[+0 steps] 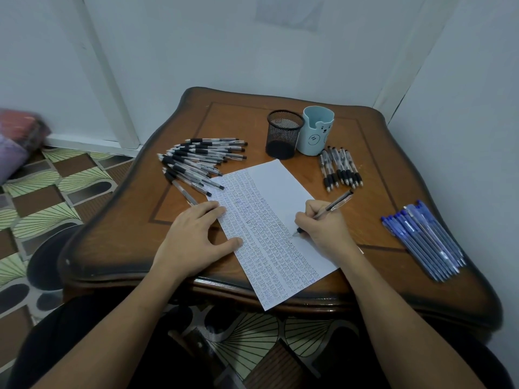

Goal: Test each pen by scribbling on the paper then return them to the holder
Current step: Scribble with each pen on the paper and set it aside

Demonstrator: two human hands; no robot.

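Right hand (323, 231) has a pen (328, 210) in a normal writing pinch, fingers curled round the barrel, tip down on the paper (280, 186) right where the rows of scribbles end. Left hand (196, 234) lies flat with straight fingers on the sheet's left side, I'd guess to stop it sliding, since it hangs over the table's (126, 220) near edge. Mesh holder (283, 134) and blue cup (317, 130) stand near the far edge. Pens sit in bunches: black-grip pile (199, 161) toward the left edge, small row (341, 169) beside the cup, blue pens (424, 240) by the right edge, probably keeping sorts apart.
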